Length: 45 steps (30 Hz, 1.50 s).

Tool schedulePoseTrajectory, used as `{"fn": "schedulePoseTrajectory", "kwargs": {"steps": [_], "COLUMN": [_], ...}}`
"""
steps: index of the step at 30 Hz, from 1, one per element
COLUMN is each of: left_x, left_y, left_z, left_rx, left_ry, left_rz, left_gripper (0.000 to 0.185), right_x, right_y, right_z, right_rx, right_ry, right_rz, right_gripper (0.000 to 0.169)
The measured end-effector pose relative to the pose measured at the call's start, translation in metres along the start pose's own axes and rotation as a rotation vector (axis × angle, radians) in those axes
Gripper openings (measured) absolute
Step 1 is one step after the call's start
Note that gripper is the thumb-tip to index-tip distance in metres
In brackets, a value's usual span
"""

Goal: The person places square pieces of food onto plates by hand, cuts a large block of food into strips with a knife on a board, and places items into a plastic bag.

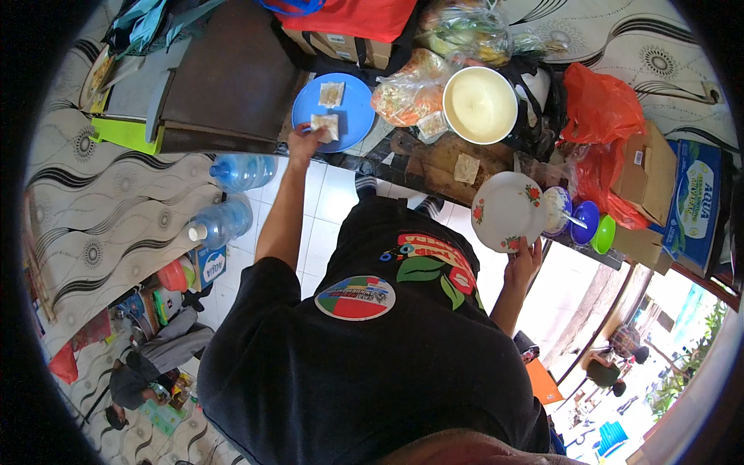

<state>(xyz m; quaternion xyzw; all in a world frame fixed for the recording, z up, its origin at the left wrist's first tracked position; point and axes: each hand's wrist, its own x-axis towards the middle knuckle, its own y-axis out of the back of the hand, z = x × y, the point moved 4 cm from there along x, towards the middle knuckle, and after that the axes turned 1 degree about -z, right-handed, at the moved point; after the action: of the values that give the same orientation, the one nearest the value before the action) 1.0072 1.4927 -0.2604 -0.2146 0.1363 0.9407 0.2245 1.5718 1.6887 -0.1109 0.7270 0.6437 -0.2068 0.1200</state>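
My left hand (pixel 305 145) reaches over a blue plate (pixel 357 125) on the counter, its fingers pinching the near edge of a pale, square folded wrapper (pixel 325 126). A second folded square (pixel 331 94) lies farther back on that plate. In my right hand (pixel 523 261) is a white plate with red flowers (pixel 503 212), held by its near rim and tilted. Beyond it, one more pale square (pixel 466 168) rests on a worn wooden board (pixel 433 163). Behind the board stands a cream bowl (pixel 479 104).
Plastic bags of shredded vegetables (pixel 407 99) sit between the blue plate and bowl. Right of the floral plate are a white-filled bowl with a spoon (pixel 557 209), a purple bowl (pixel 584 222) and a green bowl (pixel 604 233). Large water bottles (pixel 224 224) lie left. Other people are in the background.
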Motion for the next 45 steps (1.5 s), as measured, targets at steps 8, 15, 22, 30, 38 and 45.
{"fn": "schedulePoseTrajectory", "kwargs": {"steps": [8,15,22,30,38,45], "left_x": [0.070,0.115,0.090,0.067,0.064,-0.033], "left_y": [0.029,0.022,-0.024,-0.109,-0.124,-0.158], "left_z": [0.067,0.094,0.074,0.077,0.089,0.121], "left_rx": [0.842,1.242,0.944,1.114,1.435,1.240], "left_ry": [-0.373,-0.476,-0.162,-0.556,-0.724,-0.857], "left_rz": [-0.053,-0.528,-1.116,-1.063,-0.938,-0.742], "left_gripper": [0.037,0.044,0.041,0.038,0.041,0.034], "right_x": [-0.017,-0.039,-0.062,-0.067,-0.069,-0.069], "right_y": [-0.014,-0.010,-0.004,-0.002,0.003,0.032], "right_z": [-0.001,0.009,0.025,0.024,0.017,0.021], "right_rx": [-0.030,-0.017,0.058,0.040,0.066,0.096], "right_ry": [0.025,0.035,0.039,0.047,0.065,0.084], "right_rz": [-0.005,0.040,0.130,0.138,0.163,0.234], "right_gripper": [0.045,0.044,0.044,0.045,0.044,0.043]}}
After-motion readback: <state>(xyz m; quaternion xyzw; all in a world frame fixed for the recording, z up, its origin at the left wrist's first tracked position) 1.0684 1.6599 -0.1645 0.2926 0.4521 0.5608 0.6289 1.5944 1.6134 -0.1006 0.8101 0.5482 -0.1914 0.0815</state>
